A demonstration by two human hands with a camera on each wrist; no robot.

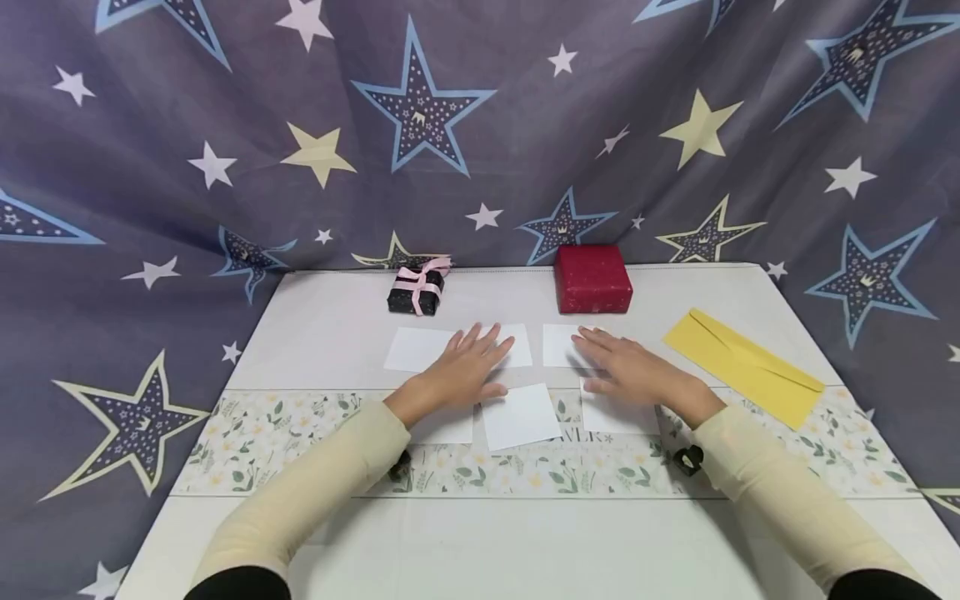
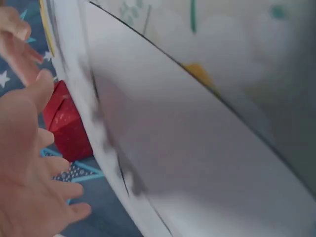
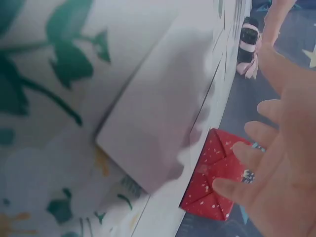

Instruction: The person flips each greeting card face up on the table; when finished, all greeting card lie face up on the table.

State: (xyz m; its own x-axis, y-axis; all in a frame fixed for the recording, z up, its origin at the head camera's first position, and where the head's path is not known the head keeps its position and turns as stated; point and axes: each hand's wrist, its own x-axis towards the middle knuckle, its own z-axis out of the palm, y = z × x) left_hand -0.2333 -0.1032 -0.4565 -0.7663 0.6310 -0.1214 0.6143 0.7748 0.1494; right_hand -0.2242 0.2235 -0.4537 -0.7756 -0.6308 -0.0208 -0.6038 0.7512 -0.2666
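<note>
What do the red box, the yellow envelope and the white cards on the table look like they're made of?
The red speckled box looks wrapped in matte paper: folded seams show in the right wrist view. The yellow envelope seems thin plain paper, lying flat. The white square cards look like smooth paper or light card.

Two bare hands, the left hand (image 1: 467, 367) and the right hand (image 1: 628, 369), emerge from long, close-fitting cream sleeves (image 1: 315, 483) that reach to the wrists and show soft creases along the forearms. Near the elbows, each cream sleeve gives way to a band of black fabric (image 1: 238, 583). A small black device (image 1: 688, 458) sits strapped beneath the right wrist, and a matching black piece (image 1: 401, 465) shows under the left; no rings or bracelets are seen on the fingers.
</note>
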